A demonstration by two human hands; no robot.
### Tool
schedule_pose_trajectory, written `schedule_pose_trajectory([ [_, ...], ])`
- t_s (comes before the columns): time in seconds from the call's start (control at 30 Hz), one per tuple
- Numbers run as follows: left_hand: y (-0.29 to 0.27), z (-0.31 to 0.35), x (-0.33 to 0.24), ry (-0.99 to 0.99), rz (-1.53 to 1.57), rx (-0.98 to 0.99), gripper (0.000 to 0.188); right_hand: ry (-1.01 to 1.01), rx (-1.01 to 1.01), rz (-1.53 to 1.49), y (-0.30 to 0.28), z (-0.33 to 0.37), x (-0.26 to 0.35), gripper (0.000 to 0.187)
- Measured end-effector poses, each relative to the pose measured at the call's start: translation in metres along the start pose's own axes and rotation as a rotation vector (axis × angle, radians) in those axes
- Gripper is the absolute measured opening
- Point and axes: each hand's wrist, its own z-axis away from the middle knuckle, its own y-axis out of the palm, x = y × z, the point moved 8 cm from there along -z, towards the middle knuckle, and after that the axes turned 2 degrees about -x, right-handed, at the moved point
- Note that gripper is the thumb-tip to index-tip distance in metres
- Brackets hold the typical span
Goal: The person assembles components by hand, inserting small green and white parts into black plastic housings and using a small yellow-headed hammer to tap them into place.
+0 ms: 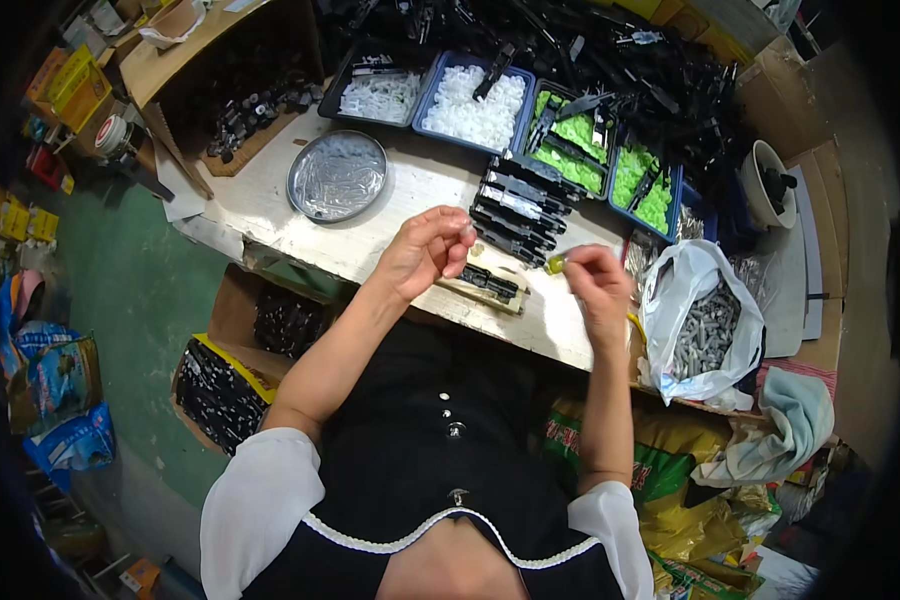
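Over the table's front edge my left hand [432, 250] is raised with thumb and forefinger pinched. A tiny pale piece [468, 232] shows at its fingertips, too small to name. My right hand [600, 282] pinches a small yellow-green plastic piece [555, 265]. Between and below the hands, a black elongated part [490, 283] lies on a small light-coloured block [510, 304]. Just beyond, several similar black parts [522, 205] lie side by side in a column.
Behind stand trays of clear pieces [380, 95], white pieces [475, 105] and green pieces [645, 185], with black parts heaped beyond. A round metal tin [337, 175] sits left. At right, a white plastic bag [705, 320] holds grey pieces. Boxes of black parts [215, 395] stand below left.
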Motion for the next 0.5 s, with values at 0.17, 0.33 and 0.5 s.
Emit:
schedule_pose_trajectory([
  [0.17,-0.003,0.019,0.021,-0.059,0.049,0.004,0.012,0.015,0.174,-0.103,0.062,0.010,-0.005,0.008],
  [0.33,-0.005,0.024,0.033,-0.049,0.047,-0.003,0.016,0.006,0.137,-0.250,0.072,0.020,-0.013,0.007],
  [0.5,-0.009,0.030,0.048,-0.076,0.246,-0.008,0.012,-0.067,0.090,-0.266,0.076,0.022,-0.011,0.006],
])
